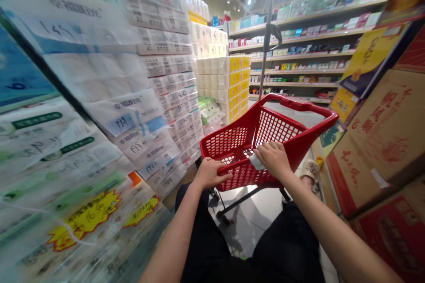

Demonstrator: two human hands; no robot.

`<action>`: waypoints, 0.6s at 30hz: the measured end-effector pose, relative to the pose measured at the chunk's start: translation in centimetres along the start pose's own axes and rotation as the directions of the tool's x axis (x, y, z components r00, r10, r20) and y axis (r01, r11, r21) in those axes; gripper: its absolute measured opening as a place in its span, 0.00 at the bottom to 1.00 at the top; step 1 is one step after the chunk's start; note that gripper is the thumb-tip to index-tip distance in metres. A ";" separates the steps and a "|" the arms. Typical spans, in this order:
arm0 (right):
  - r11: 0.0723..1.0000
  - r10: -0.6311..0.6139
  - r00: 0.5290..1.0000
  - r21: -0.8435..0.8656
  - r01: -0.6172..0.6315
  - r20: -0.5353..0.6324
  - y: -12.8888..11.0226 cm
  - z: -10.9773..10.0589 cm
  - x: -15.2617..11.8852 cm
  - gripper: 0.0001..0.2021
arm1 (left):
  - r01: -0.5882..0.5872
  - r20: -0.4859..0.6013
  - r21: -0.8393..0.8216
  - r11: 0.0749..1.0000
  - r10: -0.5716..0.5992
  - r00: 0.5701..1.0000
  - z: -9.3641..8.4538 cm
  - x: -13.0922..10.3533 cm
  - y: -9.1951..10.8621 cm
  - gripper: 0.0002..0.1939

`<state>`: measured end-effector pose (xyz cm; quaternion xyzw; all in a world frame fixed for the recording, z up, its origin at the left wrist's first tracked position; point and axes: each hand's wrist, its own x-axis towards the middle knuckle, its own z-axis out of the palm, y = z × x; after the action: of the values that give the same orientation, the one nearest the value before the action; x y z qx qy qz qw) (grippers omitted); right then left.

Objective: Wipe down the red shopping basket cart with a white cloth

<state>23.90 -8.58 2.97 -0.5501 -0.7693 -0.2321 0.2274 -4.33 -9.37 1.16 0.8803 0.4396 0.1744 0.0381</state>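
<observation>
- Left of the left hand [210, 173], white paper packs [146, 112] bore the printed name "幸福阳光", repeated down the stack.
- Handwritten labels [120, 124] on those packs and a yellow starburst sign [84, 219], lower and farther left, seemed, through the blur, to read "199" and "16.90" respectively.
- Right of the right hand [274, 159], a brown carton [375, 141] carried the large red characters "帆风顺", running down its side.
</observation>
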 end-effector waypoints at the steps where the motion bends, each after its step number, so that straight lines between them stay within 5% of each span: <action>1: 1.000 0.010 1.000 -0.013 -0.010 -0.010 -0.6 -0.1 -0.1 0.20 | 0.019 0.019 0.013 1.000 -0.019 1.000 -0.1 0.2 0.3 0.23; 10: 1.000 0.027 1.000 -0.015 -0.027 -0.012 -2.6 -0.1 0.2 0.19 | 0.233 -0.048 0.200 0.952 -0.228 0.973 1.6 2.3 4.6 0.18; 18: 0.997 -0.054 0.998 0.050 0.053 0.022 2.1 -0.3 0.6 0.19 | 0.173 -0.110 0.172 0.970 -0.156 0.982 1.8 1.8 3.8 0.16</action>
<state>25.80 -7.75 3.80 -0.5262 -0.7919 -0.2126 0.2253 0.24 -10.12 0.80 0.8312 0.5264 0.1721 -0.0487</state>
